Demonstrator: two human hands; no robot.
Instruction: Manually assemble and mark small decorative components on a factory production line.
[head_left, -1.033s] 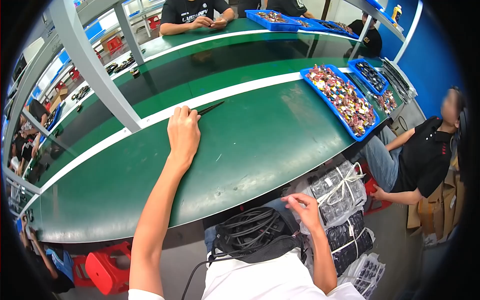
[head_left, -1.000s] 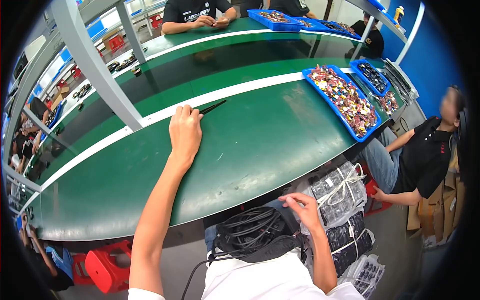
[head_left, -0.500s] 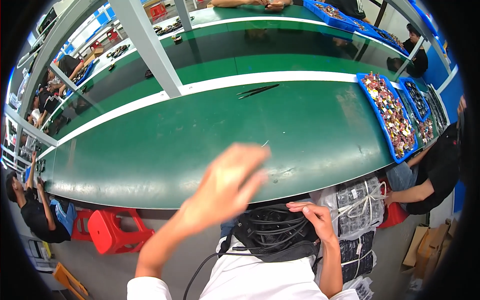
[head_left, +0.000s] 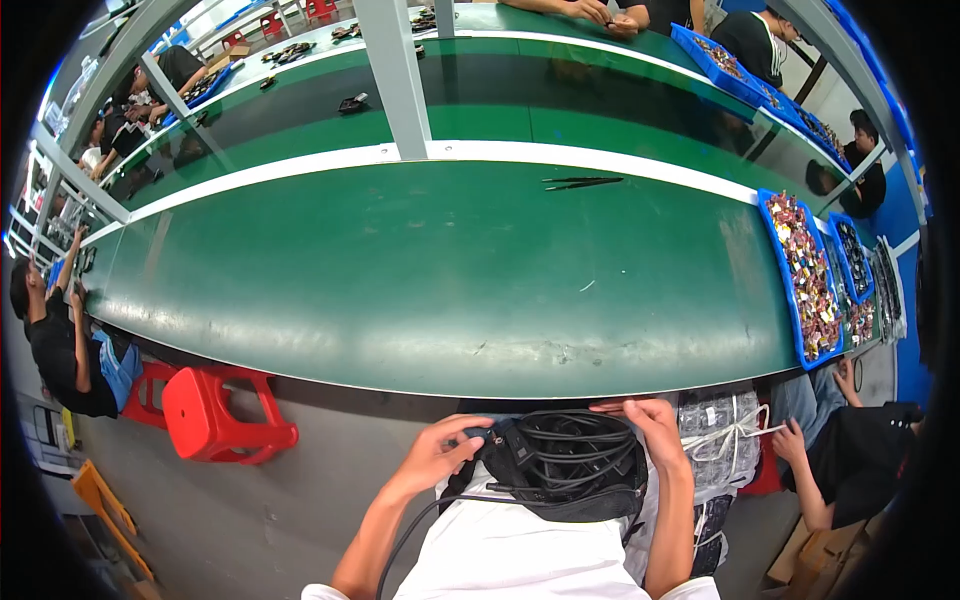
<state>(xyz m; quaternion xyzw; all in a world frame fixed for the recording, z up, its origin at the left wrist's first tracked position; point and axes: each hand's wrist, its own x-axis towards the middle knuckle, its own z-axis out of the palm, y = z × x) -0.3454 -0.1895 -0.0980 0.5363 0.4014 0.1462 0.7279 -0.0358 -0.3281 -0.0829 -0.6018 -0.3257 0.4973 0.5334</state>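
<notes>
A black pouch [head_left: 570, 495] full of coiled black cable [head_left: 585, 440] lies at my waist, against the front edge of the green-topped bench [head_left: 400, 270]. My left hand [head_left: 440, 455] is at the pouch's left corner, its fingers reaching to that corner and its thumb apart from them; nothing shows in its grasp. At the pouch's right end, my right hand [head_left: 655, 430] has its fingers stretched toward the bench edge, partly hidden, and holds nothing visible. Black tweezers [head_left: 583, 183] lie at the far side of the bench top. A thin whitish strand [head_left: 587, 286] rests nearer to me.
Blue trays [head_left: 800, 335] of small coloured parts stand at the right end. Red stools [head_left: 215, 415] are at left below the bench. A grey post [head_left: 395, 85] rises behind it. Wrapped bundles [head_left: 715, 430] sit by my right arm, with a seated co-worker [head_left: 855, 450] beyond.
My left hand has come down from over the bench to the pouch's left corner. My right hand has stayed by the pouch. The view has shifted, and the right-hand co-worker's arms have moved.
</notes>
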